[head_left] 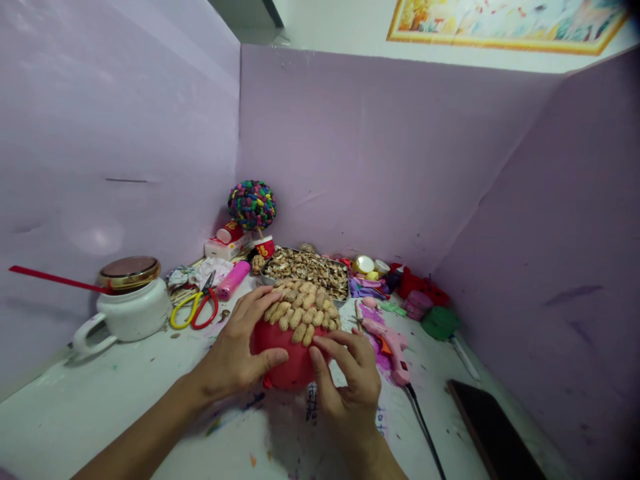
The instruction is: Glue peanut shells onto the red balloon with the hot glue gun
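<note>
A red balloon, its upper part covered with rows of unshelled peanuts, is in front of me over the white table. My left hand wraps round its left side, fingers over the top and thumb across the red front. On the other side, my right hand pinches thumb and forefinger at the lowest peanuts, against the balloon's surface. The peanut at those fingertips is partly hidden. Just right of this hand lies a pink glue gun. Behind the balloon stands a metal tray heaped with peanuts or shells.
At left are a white mug with a lid and red stick, scissors and a pink roll. A multicoloured ball tree stands behind. Coloured clay pieces lie at right, with a phone nearer. Purple panels enclose the table.
</note>
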`<state>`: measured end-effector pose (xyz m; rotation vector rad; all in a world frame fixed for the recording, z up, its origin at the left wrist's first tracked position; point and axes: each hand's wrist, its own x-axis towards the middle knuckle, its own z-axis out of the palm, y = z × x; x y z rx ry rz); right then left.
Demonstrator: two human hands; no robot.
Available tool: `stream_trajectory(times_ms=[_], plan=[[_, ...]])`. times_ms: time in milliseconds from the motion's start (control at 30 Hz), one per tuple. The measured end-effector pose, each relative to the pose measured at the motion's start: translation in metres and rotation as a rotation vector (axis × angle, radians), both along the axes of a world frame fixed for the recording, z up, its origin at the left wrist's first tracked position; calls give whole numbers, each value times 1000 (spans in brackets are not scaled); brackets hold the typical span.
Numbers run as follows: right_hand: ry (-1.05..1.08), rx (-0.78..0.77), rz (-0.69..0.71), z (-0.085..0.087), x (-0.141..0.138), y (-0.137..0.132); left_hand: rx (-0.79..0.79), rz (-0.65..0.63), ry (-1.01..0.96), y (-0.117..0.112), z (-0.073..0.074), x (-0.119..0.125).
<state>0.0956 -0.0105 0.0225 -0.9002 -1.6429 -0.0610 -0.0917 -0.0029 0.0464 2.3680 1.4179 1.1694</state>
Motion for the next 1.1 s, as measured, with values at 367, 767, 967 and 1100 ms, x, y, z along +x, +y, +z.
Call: stream_trajectory(times_ms=[367, 767, 967, 1100], plan=[[176, -143, 27, 21, 14, 9, -67, 41, -72, 9, 0, -13], [676, -973, 619, 6, -10, 24, -398, 46, -699, 29, 0, -48], [521, -902, 693, 32, -18, 38, -493, 86, -1290, 33, 9, -60], [479, -892, 726, 42, -17, 49, -614, 158, -1467, 36, 9, -67]])
